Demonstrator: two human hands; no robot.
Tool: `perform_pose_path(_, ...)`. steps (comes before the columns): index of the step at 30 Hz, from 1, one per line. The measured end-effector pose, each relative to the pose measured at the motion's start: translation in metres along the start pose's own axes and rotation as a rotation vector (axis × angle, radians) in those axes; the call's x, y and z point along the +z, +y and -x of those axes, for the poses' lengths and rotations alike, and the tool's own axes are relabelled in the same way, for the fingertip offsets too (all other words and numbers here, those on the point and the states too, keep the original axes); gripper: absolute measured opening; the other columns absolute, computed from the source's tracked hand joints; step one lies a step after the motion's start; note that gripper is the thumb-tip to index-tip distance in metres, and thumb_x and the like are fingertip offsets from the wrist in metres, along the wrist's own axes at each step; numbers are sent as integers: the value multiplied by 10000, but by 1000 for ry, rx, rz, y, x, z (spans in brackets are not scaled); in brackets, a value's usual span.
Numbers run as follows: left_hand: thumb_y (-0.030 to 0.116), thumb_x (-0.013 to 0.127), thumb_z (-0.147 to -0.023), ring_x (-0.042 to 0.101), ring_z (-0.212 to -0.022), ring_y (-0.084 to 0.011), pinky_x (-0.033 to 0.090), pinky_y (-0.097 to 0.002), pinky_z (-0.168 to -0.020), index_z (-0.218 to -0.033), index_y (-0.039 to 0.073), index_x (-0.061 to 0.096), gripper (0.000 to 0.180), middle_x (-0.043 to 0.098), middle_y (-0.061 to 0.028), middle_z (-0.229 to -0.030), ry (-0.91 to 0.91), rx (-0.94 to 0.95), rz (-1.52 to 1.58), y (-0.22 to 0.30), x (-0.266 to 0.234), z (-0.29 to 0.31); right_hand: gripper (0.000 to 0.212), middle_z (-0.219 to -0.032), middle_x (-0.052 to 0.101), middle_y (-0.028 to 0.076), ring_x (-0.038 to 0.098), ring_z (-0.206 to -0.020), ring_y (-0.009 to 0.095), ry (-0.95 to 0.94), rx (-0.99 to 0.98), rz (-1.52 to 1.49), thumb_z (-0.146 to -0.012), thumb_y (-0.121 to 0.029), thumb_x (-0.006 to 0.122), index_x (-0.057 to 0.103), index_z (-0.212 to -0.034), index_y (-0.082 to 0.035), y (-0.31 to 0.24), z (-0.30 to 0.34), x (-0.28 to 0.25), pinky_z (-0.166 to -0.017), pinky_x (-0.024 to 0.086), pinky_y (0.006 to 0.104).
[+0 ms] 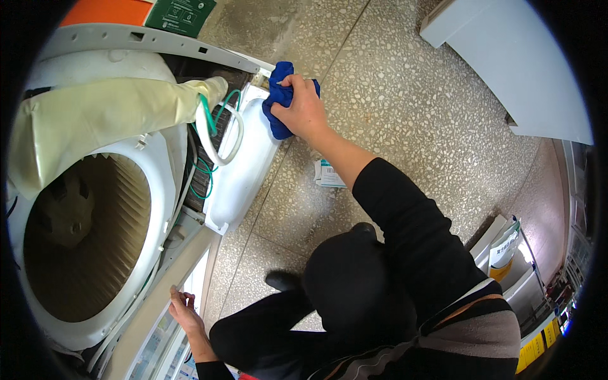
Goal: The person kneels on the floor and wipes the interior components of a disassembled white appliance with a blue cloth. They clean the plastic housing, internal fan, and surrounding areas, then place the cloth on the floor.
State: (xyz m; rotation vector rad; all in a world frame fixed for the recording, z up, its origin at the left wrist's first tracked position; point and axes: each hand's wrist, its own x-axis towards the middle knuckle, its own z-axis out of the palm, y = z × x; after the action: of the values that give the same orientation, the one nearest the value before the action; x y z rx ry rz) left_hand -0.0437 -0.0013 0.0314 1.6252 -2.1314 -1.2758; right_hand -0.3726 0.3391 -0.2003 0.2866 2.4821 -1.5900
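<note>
My right hand [304, 109], arm stretched forward, grips a crumpled blue cloth [278, 130]. The cloth lies against the far end of a long white plastic trough-like part [240, 168] on the side of an opened appliance, seemingly an air conditioner. My left hand [185, 311] is low on the left beside the beige edge [152, 304] of the housing, its fingers loosely curled and apart, with nothing visible in them. A white hose loop [235, 142] and thin green wires [201, 180] hang over the trough's inner side.
The housing holds a large round fan wheel [88, 234], with a cream plastic-wrapped bundle [107, 120] across it. A small white-and-teal box [330, 174] lies on the speckled floor [437, 126]. A white cabinet [519, 63] stands far right; packages [505, 247] sit on a rack at right.
</note>
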Motion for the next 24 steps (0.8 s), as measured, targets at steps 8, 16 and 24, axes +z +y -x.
perform_pose_path(8,303,595,-994,622,-820,-142,515,-280,-744,-1041,65,622,244,642,-32,-896,-400,-117,140,-63,-58,2,430,-943,692,229,681,-920,376,253,214,-33,-745,-345,727,591,-992,-21,8,-42,-33,-807,533,434)
perform_pose_path(16,228,527,-1026,641,-1016,-182,509,-321,-908,-1193,1,630,300,684,-101,-1129,-862,185,-263,-59,28,-45,516,-1084,717,170,700,-985,298,35,-34,349,-803,-418,730,687,-1154,-42,-25,-56,-111,-859,551,388)
perform_pose_path(24,345,536,-1029,629,-1021,-215,504,-346,-915,-1219,-7,579,403,643,-91,-1078,-1226,-338,86,39,152,-66,521,-1164,681,157,655,-1080,348,-189,-121,575,-784,-467,794,680,-1176,-145,-64,-82,-55,-914,542,424)
